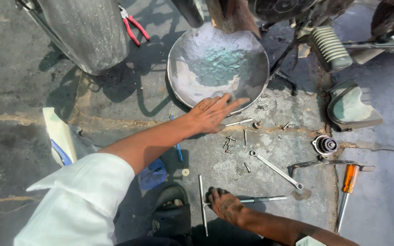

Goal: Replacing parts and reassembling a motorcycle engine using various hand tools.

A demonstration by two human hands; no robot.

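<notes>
Left hand [213, 113] lies open on the dented, dull grey metal pan's [192, 54] rim.

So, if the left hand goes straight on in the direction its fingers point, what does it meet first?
The left hand points up and to the right, with its fingertips already at the near rim of the dented metal pan. The pan is probably first; whether they touch it already is unclear.

Dented round metal pan [218, 64] on concrete; T-handled wrench [233, 200], apparently, lies flat.
</notes>
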